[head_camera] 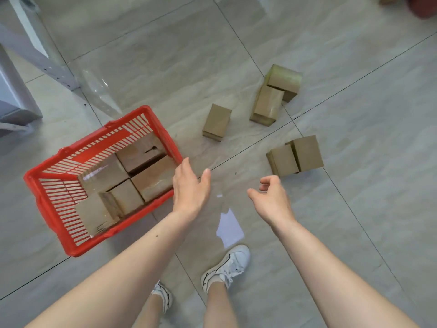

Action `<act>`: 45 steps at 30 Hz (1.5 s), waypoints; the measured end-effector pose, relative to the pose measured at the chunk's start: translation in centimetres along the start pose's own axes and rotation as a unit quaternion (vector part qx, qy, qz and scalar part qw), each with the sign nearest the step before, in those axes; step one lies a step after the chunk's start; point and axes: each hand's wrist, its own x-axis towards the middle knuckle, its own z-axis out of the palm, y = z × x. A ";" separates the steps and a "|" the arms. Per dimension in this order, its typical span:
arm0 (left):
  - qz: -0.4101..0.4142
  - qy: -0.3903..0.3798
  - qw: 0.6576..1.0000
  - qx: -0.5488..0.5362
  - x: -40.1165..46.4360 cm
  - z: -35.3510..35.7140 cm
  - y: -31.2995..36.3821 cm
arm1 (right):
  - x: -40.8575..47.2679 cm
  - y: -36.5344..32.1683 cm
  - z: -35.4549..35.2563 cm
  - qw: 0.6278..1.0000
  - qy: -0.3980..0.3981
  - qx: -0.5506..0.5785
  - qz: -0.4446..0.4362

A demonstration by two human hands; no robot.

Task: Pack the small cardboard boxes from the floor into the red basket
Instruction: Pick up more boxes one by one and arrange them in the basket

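Both hands point(191, 185) point(272, 200) seemingly empty, open.

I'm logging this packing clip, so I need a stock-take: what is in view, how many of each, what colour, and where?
red basket: one, red, on the floor at left, holding boxes.
boxes in the basket: about five, brown, packed side by side.
boxes on the floor: five, brown, at right: one alone, two pairs touching.
metal frame: one, grey, top left.
paper scrap: one, white, on the floor by the shoes.
floor: grey tiles.
shoes: two, white, bottom centre.
left hand: open, empty, over the basket's near edge.
right hand: loosely curled, empty, near the closest pair of boxes.
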 end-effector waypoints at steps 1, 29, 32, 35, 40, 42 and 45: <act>0.004 -0.005 1.000 0.000 -0.3 1.4 1.3 | 0.6 0.6 -1.4 1.000 0.001 0.002 0.001; 0.116 -0.114 0.983 0.078 10.1 20.5 22.7 | 20.6 6.0 -19.4 0.990 0.074 0.045 0.112; 0.116 -0.132 0.981 0.083 11.3 23.9 22.5 | 23.2 8.4 -19.3 0.986 0.074 0.052 0.141; 0.115 -0.148 0.977 0.101 12.3 27.2 21.7 | 25.6 10.9 -18.7 0.979 0.058 0.084 0.178; 0.117 -0.178 0.969 0.127 15.5 33.5 20.5 | 30.2 15.3 -16.6 0.968 0.021 0.130 0.214; 0.150 -0.207 0.953 0.166 17.4 36.0 19.9 | 32.2 17.0 -15.4 0.963 0.010 0.146 0.227; 0.176 -0.252 0.923 0.231 20.3 39.7 18.4 | 35.1 19.0 -13.5 0.956 -0.005 0.167 0.242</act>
